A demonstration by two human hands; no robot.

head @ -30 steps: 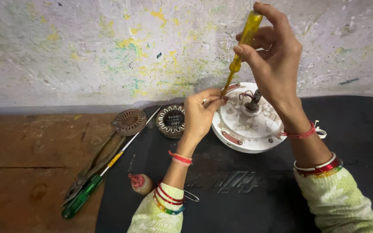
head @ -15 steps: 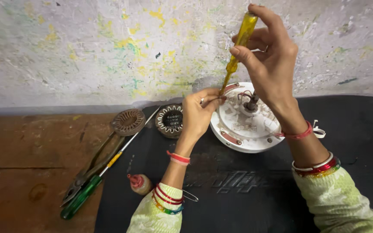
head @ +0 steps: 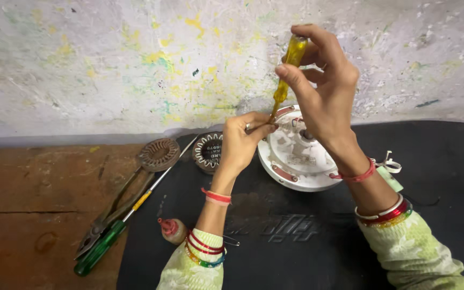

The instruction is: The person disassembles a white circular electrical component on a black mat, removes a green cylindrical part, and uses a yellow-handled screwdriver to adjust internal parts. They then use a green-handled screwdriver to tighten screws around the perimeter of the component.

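My right hand (head: pixel 323 91) grips the yellow handle of a screwdriver (head: pixel 287 72) held nearly upright, its tip down at the near left rim of a round white fan motor housing (head: pixel 299 156) on a black mat (head: pixel 318 236). My left hand (head: pixel 243 142) pinches the screwdriver's tip, or a small part there, against that rim; its fingers hide what is between them. Both wrists wear red bangles.
A wound stator coil (head: pixel 208 152) lies left of the housing, a rusty ring core (head: pixel 159 154) beyond it. Pliers (head: pixel 108 215) and a green-handled screwdriver (head: pixel 115 229) lie on the wooden bench (head: pixel 22 198). A small red-capped bottle (head: pixel 171 230) rests by my left forearm. A paint-splattered wall (head: pixel 108 64) stands behind.
The yellow screwdriver has stayed at the rim while my right hand shifted its fingers slightly around the handle. The left hand stays pinched at the tip.
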